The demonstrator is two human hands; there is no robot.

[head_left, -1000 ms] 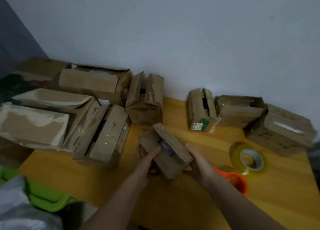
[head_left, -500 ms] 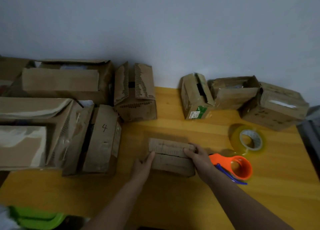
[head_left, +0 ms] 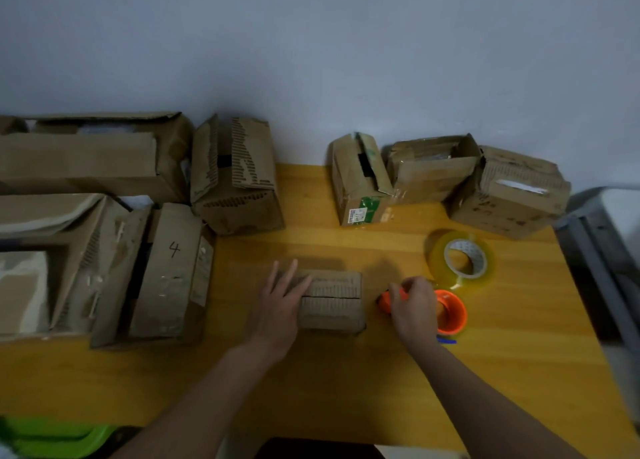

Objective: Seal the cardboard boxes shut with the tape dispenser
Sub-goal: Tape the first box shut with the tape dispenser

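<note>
Here, left hand (head_left: 280, 306) flattens corrugated box (head_left: 332, 302); right hand (head_left: 414, 308) grips orange dispenser (head_left: 448, 311).

Two bare forearms reach forward from the bottom edge, angled slightly toward each other. The left hand (head_left: 280, 306) lies palm down with its fingers straight and spread, pointing away from the body, pressing flat on the left part of a small cardboard box (head_left: 332, 301). The right hand (head_left: 414, 308) is turned knuckles up, its fingers and thumb curled in a grip round the near end of an orange tape dispenser (head_left: 446, 311). The two hands sit level, near each other but apart.
</note>
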